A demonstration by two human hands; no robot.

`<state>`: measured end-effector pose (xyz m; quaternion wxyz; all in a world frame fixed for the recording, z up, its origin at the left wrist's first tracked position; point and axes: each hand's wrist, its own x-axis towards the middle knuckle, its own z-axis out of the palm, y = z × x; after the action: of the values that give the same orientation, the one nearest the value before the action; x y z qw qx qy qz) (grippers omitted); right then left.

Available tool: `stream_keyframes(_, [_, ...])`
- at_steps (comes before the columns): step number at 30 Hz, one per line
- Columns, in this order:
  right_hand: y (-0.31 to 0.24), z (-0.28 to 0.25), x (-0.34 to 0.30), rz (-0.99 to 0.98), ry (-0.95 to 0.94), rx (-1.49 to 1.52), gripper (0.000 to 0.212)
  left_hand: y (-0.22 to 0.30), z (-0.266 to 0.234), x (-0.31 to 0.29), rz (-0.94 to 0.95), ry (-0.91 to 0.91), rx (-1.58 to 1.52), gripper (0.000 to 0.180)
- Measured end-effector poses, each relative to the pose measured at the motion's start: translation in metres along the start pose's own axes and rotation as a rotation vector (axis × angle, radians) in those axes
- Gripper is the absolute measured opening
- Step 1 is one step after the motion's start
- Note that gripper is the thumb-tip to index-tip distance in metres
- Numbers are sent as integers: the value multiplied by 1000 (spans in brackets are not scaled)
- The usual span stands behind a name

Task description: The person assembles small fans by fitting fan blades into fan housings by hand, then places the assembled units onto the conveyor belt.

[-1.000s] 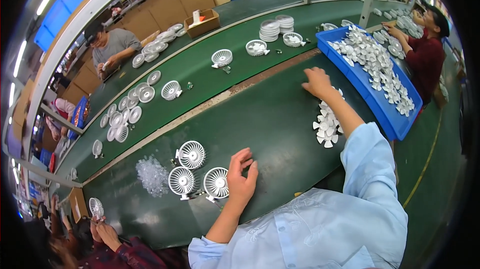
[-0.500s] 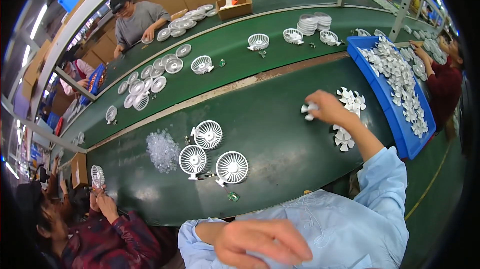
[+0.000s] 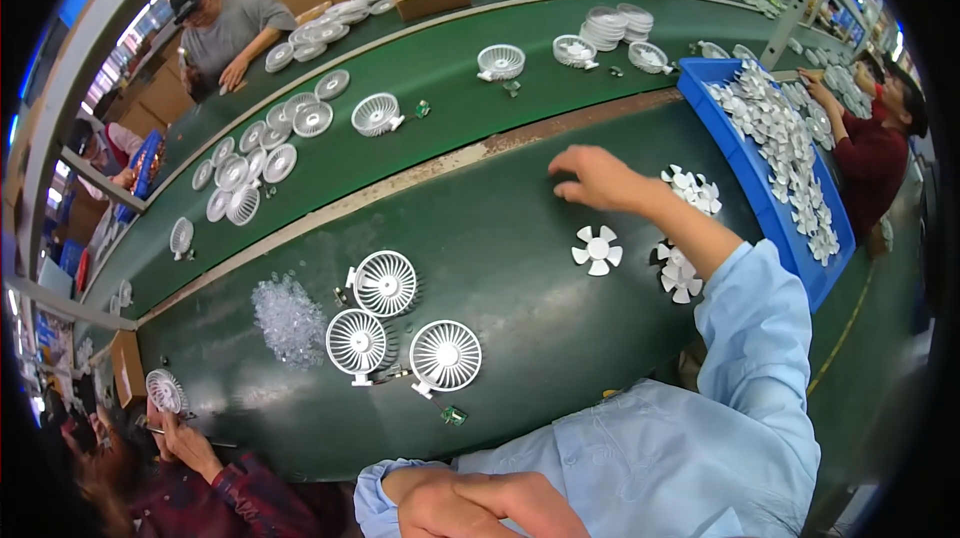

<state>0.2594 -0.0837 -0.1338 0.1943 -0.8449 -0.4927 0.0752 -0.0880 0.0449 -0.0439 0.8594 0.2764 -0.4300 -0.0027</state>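
My right hand (image 3: pixel 597 181) is over the green table, thumb and fingers apart and holding nothing. Just below it, a white five-blade fan impeller (image 3: pixel 598 250) lies flat on the surface. More white impellers (image 3: pixel 679 273) lie in a loose group beside my right forearm. Low in the picture and near my body is my left hand (image 3: pixel 480 506), its fingers stretched out and partly cut off by the lower edge; no object shows in it. Three white round fan housings (image 3: pixel 446 356) lie left of centre, with a small green circuit board (image 3: pixel 454 415) on a wire.
A blue tray (image 3: pixel 826 283) full of impellers stands at the right. Clear small plastic parts (image 3: pixel 288 320) form a pile on the left. A green conveyor belt (image 3: pixel 440 118) behind carries housings and round covers. A co-worker's hands (image 3: pixel 188 443) handle a housing at lower left.
My right hand has let go of an impeller, which now lies on the table, and has moved left and slightly up. My left hand is lower in view. The whole view has shifted slightly.
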Motion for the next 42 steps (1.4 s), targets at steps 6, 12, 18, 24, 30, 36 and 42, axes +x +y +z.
stream_keyframes(6, [64, -4, 102, 74, 292, -204, 37, 3, -35, -4, -15, -28, 64, 37])
stream_keyframes(12, [106, 6, 193, 173, 438, -366, 39, 12, -65, -13, 6, 92, 128, 36])
stream_keyframes(18, [132, 23, 220, 148, 411, -301, 22, -4, -89, -11, 65, 63, 39, 31])
stream_keyframes(24, [115, -2, 191, 97, 348, -353, 16, 9, -92, 0, 49, 190, 19, 29])
stream_keyframes(30, [-35, 5, 94, -367, 315, -209, 18, -12, -88, -12, 419, 126, 39, 30])
stream_keyframes(36, [-90, 8, 53, -538, -405, 25, 24, 7, -93, -12, -69, 211, 24, 25])
stream_keyframes(42, [-91, 35, 161, -461, 276, -33, 15, 9, -70, -8, -220, 475, 172, 18])
